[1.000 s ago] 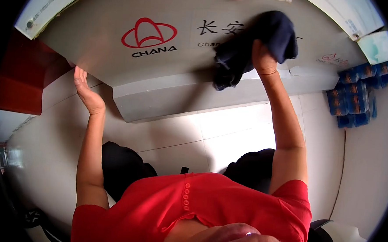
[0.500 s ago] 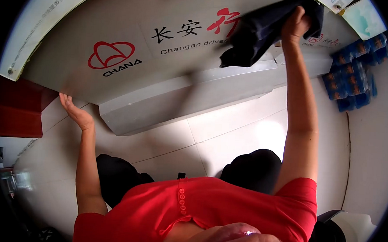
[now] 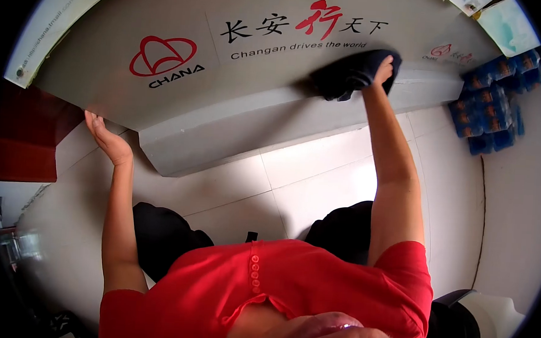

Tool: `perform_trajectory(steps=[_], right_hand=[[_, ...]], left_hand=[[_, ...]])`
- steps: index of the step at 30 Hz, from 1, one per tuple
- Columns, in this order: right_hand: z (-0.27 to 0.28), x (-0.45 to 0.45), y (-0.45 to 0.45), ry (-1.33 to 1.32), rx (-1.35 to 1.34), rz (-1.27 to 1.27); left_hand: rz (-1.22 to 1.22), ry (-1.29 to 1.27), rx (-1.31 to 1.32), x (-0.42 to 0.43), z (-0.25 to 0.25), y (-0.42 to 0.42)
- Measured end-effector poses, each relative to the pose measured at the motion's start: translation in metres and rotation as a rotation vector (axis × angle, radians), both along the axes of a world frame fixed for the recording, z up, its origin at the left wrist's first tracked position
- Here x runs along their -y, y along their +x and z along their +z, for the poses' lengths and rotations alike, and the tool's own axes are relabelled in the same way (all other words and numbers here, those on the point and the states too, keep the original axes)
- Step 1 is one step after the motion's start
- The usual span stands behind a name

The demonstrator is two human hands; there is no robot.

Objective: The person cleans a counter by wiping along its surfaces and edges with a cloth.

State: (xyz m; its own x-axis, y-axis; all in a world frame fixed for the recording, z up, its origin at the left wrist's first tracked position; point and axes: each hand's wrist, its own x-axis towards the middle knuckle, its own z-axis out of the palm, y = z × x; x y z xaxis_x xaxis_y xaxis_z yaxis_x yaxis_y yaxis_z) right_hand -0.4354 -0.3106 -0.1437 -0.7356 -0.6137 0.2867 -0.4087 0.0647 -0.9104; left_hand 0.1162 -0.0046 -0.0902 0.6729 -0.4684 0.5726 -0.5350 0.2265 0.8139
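A dark navy cloth (image 3: 349,74) lies against the lower part of a grey panel (image 3: 251,76) that bears a red logo and lettering. My right hand (image 3: 383,72) presses on the cloth, just below the small line of English text, with its fingers partly hidden in the folds. At the panel's left end, my left hand (image 3: 107,138) touches the lower edge with its fingertips, its fingers stretched out and nothing in it.
Blue shrink-wrapped packs (image 3: 486,110) are stacked at the right by the wall. A dark red cabinet (image 3: 27,135) stands at the left. A grey ledge (image 3: 198,147) juts out under the panel above the tiled floor (image 3: 244,207).
The cloth and my right hand have moved down and left from the upper right, uncovering the black and red characters. My left hand stays at the panel's left edge.
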Motion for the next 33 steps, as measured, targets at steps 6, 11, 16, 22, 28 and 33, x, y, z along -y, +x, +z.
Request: perform_trajectory(steps=[6, 11, 16, 22, 28, 33], right_hand=[[-0.099, -0.006, 0.052, 0.272, -0.047, 0.091], [0.054, -0.073, 0.075, -0.188, 0.162, 0.290], [0.139, -0.066, 0.052, -0.616, -0.096, 0.518], [0.021, -0.044, 0.040, -0.298, -0.742, 0.310], [-0.052, -0.052, 0.027, -0.123, -0.611, 0.208], [-0.032, -0.013, 0.001, 0.164, -0.079, -0.070]], left_hand=[[-0.004, 0.024, -0.036, -0.003, 0.006, -0.001], [-0.022, 0.016, -0.055, -0.005, 0.010, -0.003], [-0.029, 0.041, -0.064, -0.006, 0.017, -0.012], [0.013, 0.032, -0.147, -0.002, 0.011, -0.004], [0.013, 0.054, -0.137, -0.003, 0.012, -0.003], [0.023, 0.062, -0.147, -0.005, 0.016, -0.009]])
